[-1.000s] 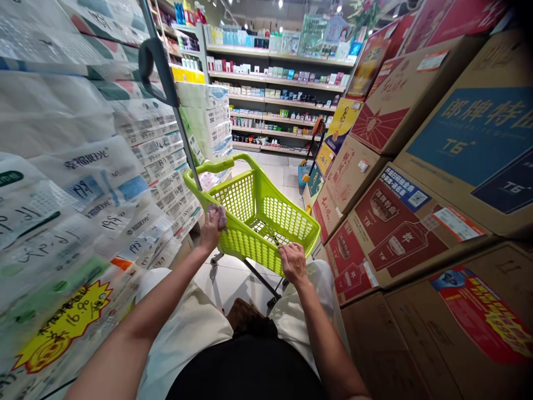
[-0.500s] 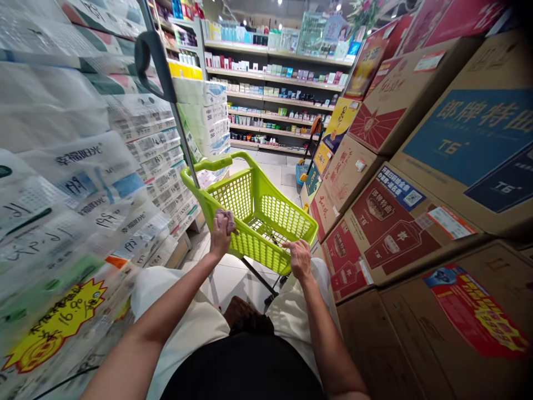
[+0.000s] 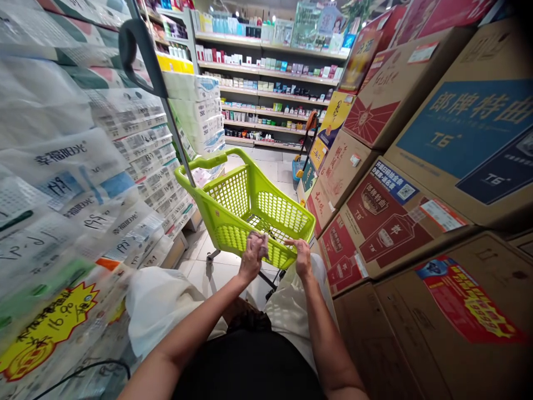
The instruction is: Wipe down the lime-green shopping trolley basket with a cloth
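A lime-green plastic shopping cart point(image 3: 220, 228) with latticed walls stands before my knees. My left hand point(image 3: 250, 261) is closed on a crumpled pinkish-grey cloth point(image 3: 259, 244), which lies against the top rim of the cart's near side. At the near right corner of the same rim is my right hand point(image 3: 303, 258), its fingers bent over the edge and one finger pointing left. The cart's push handle point(image 3: 208, 162) is on the far left side. A grey pole with a dark loop grip point(image 3: 156, 66) rises beside it.
Wrapped tissue packs point(image 3: 137, 144) are stacked high on the left. Cardboard cartons point(image 3: 416, 205) form a wall close on the right. Shelves of small boxes and bottles point(image 3: 266, 66) stand across the back. A blue item with an upright handle point(image 3: 297, 168) stands on the tiled floor point(image 3: 266, 158).
My left hand has slid the cloth to the right along the cart's rim, closer to my right hand. My right hand stays at the corner. The view has shifted slightly.
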A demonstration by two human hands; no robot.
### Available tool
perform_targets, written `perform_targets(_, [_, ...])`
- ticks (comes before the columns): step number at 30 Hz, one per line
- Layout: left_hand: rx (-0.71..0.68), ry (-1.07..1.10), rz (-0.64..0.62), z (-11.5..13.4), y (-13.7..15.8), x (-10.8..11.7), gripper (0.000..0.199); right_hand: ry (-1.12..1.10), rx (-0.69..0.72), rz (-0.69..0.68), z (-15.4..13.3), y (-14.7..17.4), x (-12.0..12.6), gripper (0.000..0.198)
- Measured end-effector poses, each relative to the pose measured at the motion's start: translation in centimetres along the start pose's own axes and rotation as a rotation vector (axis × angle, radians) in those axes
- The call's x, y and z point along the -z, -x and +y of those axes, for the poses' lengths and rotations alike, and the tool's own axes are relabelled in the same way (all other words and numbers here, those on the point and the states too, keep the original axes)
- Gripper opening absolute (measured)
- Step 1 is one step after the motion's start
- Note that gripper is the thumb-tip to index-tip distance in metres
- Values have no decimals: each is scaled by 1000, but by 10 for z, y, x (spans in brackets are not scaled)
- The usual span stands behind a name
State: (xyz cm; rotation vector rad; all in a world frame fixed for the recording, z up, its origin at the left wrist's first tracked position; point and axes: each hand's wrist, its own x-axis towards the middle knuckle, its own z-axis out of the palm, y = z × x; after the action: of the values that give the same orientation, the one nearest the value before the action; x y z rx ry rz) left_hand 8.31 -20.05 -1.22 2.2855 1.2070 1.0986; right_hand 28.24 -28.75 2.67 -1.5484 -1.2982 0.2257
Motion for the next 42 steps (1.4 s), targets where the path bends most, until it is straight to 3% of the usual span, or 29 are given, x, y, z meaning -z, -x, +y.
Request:
perform_targets(3, [-132,66,-70,9,9,-10,43,-78,-10,5,-3,1,2,71])
perform_targets(7, [101,66,172,16,-3,-9,48,-174,-74,57,-9,2,9,71])
perform_targets(8, [118,60,157,19,-5,-10,50,-195,-90,70,-11,2,10,71])
perform_targets(11, [-11,67,-32,30,-7,-12,57,-241,-120,113,-13,3,11,71])
perform_targets(15, [56,19,27,48,0,-19,64,-301,-147,192,-8,5,14,71])
perform_targets(19, [-248,67,-225,62,15,-31,60,-346,-163,236,1,5,20,74])
perform_targets(20, [-261,84,-225,63,17,-33,57,-356,-165,238,4,5,22,74])
perform_targets(24, [-101,102,-1,45,16,-39,42,-371,-171,224,7,5,26,73])
perform_targets(31, [-157,133,-225,-4,12,-36,27,-313,-174,192,-2,7,22,71])
perform_targets(35, [-94,103,-24,-12,3,-29,28,-266,-162,187,-7,5,20,72])
perform_targets(40, [-22,112,-77,-31,-4,-19,24,-228,-160,144,-14,0,17,70])
perform_targets(42, [19,100,32,-38,-11,-10,26,-210,-156,130,-18,-2,14,69])
